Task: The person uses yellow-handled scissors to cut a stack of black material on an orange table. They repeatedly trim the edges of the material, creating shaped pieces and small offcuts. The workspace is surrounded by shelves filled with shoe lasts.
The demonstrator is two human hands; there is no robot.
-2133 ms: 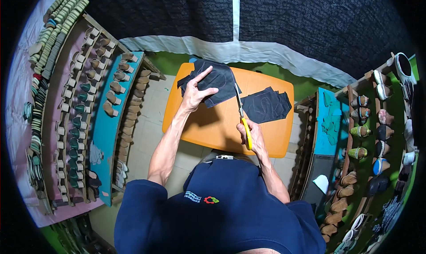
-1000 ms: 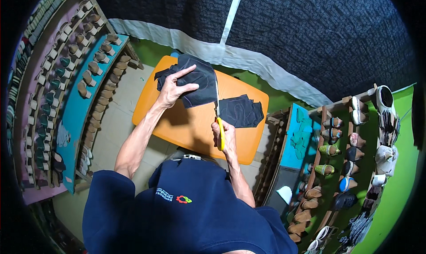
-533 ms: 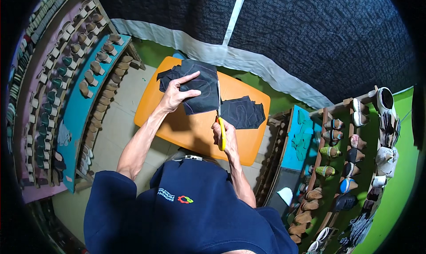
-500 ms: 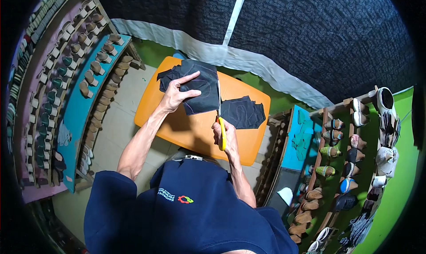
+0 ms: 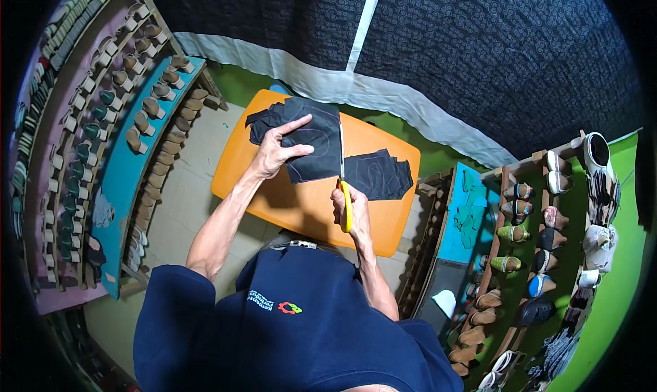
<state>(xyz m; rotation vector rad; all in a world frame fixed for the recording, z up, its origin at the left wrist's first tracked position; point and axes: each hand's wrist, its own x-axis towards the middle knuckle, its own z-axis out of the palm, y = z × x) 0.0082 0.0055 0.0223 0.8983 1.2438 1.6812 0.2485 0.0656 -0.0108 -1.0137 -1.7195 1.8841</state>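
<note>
A black piece of cloth (image 5: 315, 122) with pale curved outlines drawn on it is held up over the orange table (image 5: 263, 214). My left hand (image 5: 274, 154) grips it from its left side, thumb and forefinger spread across the top face. In my right hand (image 5: 352, 214) is a pair of scissors with yellow handles (image 5: 346, 204). The long blades run along the cloth's right edge, pointing away from me. More black cloth pieces (image 5: 376, 174) lie on the table to the right, one with a similar outline. Another dark heap (image 5: 263, 120) sits partly behind the held cloth.
Racks of shoes and shoe forms (image 5: 140, 122) stand on the left, beside a turquoise shelf (image 5: 126, 180). On the right, green scraps (image 5: 469, 207) lie on a turquoise surface next to another shoe rack (image 5: 510, 234). A dark patterned curtain (image 5: 479, 63) hangs behind the table.
The whole view has shifted slightly. My left hand keeps its hold on the cloth, and the scissors stay at its right edge with little visible movement.
</note>
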